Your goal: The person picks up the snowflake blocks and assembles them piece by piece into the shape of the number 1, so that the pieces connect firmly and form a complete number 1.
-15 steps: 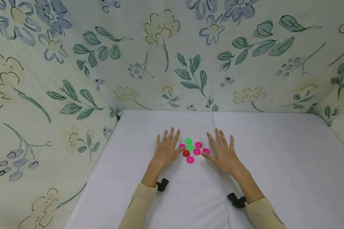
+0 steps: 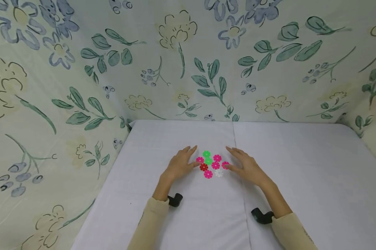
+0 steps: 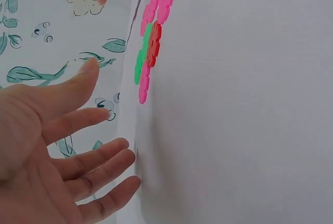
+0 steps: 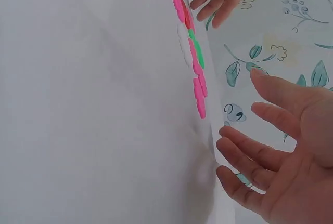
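Several flat, flower-edged plastic discs lie grouped on the white cloth: pink [image 2: 208, 174], green [image 2: 206, 153], one red [image 2: 204, 167] and one white [image 2: 219, 173]. My left hand [image 2: 179, 164] is at the left of the group, its thumb tip close to the red disc. On the right side, my right hand [image 2: 250, 169] has its thumb over the edge of a pink disc [image 2: 225, 165]; contact cannot be told. Both palms face inward with fingers spread and slightly bent. In the left wrist view the left hand [image 3: 52, 156] holds nothing, nor does the right hand [image 4: 281, 151] in its own view.
White cloth [image 2: 188, 222] covers the table, with a crease running front to back right of the discs. Floral fabric [image 2: 172, 80] stands behind the table and along its left side. Black wrist devices [image 2: 175, 200] jut inward beneath both wrists.
Both hands have turned from palm-down with fingers stretched forward to palms facing inward. The right thumb has moved away from beside the white disc. The discs lie as before.
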`<state>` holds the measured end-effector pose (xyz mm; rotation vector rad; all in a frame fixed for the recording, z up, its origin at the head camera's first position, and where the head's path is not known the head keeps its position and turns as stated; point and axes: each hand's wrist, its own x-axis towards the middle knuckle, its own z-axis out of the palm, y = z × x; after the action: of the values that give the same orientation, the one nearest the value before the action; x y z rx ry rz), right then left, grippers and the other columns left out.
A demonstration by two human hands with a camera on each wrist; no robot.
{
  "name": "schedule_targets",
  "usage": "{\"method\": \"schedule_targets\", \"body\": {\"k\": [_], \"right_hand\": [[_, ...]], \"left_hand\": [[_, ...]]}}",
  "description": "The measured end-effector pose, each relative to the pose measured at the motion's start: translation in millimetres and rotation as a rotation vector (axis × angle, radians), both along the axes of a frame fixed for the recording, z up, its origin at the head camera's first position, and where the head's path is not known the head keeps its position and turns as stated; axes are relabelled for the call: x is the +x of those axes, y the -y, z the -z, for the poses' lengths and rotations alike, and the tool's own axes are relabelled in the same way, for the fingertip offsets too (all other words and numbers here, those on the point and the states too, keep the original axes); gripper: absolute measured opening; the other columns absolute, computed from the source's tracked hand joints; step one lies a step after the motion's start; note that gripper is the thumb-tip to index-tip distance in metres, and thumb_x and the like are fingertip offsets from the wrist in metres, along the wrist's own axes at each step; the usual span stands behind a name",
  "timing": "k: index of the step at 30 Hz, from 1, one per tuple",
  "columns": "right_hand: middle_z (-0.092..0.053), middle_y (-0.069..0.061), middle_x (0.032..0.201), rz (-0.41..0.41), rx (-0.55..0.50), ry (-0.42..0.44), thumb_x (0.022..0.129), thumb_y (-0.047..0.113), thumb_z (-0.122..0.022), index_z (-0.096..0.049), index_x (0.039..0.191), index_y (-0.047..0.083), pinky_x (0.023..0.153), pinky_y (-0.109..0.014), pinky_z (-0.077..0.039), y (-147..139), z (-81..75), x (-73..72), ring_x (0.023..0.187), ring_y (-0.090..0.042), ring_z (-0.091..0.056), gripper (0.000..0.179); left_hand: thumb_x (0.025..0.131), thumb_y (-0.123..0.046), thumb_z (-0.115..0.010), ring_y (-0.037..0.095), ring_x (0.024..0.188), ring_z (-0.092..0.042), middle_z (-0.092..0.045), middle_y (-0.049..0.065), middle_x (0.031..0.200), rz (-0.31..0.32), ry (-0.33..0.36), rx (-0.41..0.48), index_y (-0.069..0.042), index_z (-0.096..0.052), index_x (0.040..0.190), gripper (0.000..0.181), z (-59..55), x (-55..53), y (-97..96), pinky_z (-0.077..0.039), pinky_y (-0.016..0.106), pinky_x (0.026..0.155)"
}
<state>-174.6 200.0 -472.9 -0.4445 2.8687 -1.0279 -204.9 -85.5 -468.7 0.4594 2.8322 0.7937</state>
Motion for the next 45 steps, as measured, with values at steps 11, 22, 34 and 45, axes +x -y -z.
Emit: {"method": "schedule_targets", "body": {"k": [11, 22, 34, 45], "right_hand": [[-0.07, -0.019, 0.124, 0.039, -0.27, 0.184, 0.095, 0.011, -0.074, -0.064, 0.139, 0.005, 0.078, -0.015, -0.053, -9, 10.8, -10.0, 0.104, -0.026, -0.062, 0.045], [-0.068, -0.014, 0.11, 0.089, -0.237, 0.17, 0.091, 0.01, -0.078, -0.075, 0.125, 0.006, 0.072, -0.02, -0.048, -2, 20.3, -11.3, 0.094, -0.024, -0.055, 0.035], [-0.065, -0.012, 0.1, 0.063, -0.212, 0.125, 0.088, 0.008, -0.081, -0.073, 0.11, 0.005, 0.072, -0.023, -0.046, 0, 21.9, -11.6, 0.091, -0.022, -0.053, 0.024], [-0.065, -0.008, 0.09, 0.032, -0.195, 0.097, 0.085, 0.008, -0.084, -0.078, 0.107, 0.007, 0.067, -0.022, -0.046, -3, 21.5, -12.2, 0.082, -0.02, -0.054, 0.022]], "left_hand": [[0.086, -0.009, -0.084, 0.022, 0.094, -0.057, -0.066, 0.013, 0.111, -0.142, 0.114, 0.333, -0.008, -0.075, 0.12, 0.035, 12.5, -15.1, -3.7, -0.049, 0.029, 0.077], [0.085, -0.008, -0.084, 0.019, 0.086, -0.056, -0.064, 0.011, 0.102, -0.164, 0.086, 0.334, -0.011, -0.078, 0.109, 0.024, 22.9, -15.8, -13.6, -0.048, 0.028, 0.071], [0.083, -0.004, -0.085, 0.014, 0.079, -0.057, -0.068, 0.007, 0.092, -0.157, 0.023, 0.325, -0.007, -0.07, 0.1, 0.024, 23.1, -14.2, -17.2, -0.048, 0.025, 0.07], [0.087, 0.004, -0.077, 0.013, 0.076, -0.057, -0.066, 0.005, 0.086, -0.136, -0.005, 0.371, -0.011, -0.074, 0.104, 0.023, 21.3, -12.2, -16.2, -0.049, 0.023, 0.066]]}}
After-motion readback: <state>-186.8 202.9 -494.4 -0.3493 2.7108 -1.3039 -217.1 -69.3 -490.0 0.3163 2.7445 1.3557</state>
